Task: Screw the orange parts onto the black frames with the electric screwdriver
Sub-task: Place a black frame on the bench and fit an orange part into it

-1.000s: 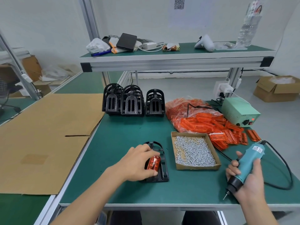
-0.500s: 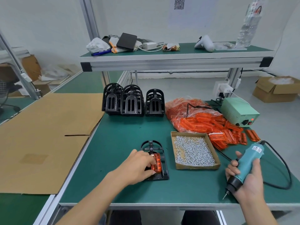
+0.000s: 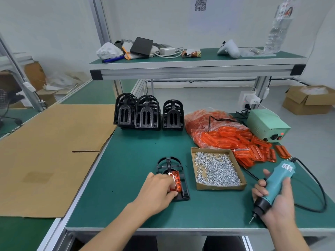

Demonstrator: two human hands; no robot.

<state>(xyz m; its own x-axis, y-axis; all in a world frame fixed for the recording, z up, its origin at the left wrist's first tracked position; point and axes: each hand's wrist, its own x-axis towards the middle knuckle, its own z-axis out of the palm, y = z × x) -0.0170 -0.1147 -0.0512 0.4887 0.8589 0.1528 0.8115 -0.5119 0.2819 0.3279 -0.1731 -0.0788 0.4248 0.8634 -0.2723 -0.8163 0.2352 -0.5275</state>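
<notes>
While right hand (image 3: 277,201) grips screwdriver (image 3: 273,185), power box (image 3: 268,125) reads "LED".

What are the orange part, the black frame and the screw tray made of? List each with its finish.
Orange part: seemingly translucent plastic, glossy; light glows through it.
Black frame: probably moulded plastic, dull sheen, thin ribs.
Screw tray: brown cardboard, matte, raw cut edges.

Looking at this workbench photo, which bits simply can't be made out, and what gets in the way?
All in the head view:
- How the orange part seats in the black frame: the left hand covers that side.
- Whether a screw sits on the tip of the electric screwdriver: too small.
- The screwdriver's trigger: the right hand wraps it.
- The label on the screwdriver: too small and blurred to read.
</notes>
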